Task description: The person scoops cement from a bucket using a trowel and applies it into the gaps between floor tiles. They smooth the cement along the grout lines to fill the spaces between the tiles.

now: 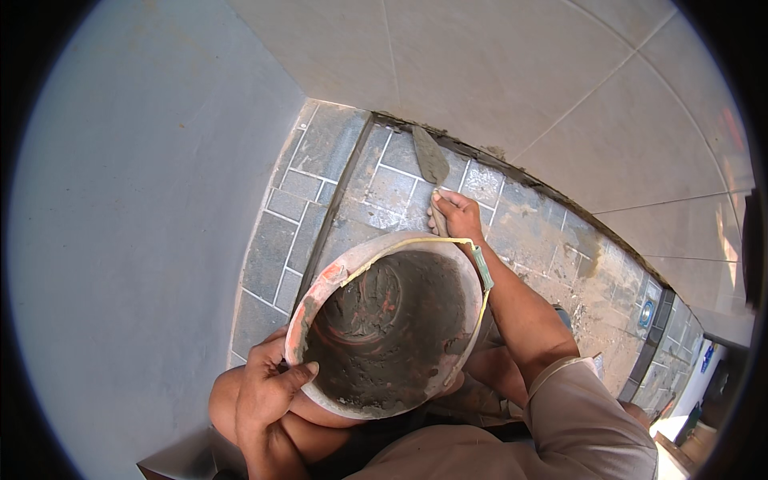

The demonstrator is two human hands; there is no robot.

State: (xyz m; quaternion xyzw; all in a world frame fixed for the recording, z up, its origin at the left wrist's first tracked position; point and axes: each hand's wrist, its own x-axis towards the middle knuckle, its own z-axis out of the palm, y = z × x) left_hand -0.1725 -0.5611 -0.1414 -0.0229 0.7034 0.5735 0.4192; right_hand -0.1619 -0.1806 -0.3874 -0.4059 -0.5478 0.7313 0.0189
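Observation:
My left hand grips the near left rim of a round bucket smeared inside with grey mortar; its thin wire handle lies across the top. The bucket rests against my knees. My right hand reaches past the bucket's far rim and holds a trowel by its handle. The pointed blade, coated in mortar, points away toward the dark joint where the grey tiled floor meets the beige tiled wall.
A plain grey wall fills the left side. A dark metal strip crosses the floor tiles. Mortar smears cover the floor tiles on the right. Far right, more tiles and small objects lie near a doorway.

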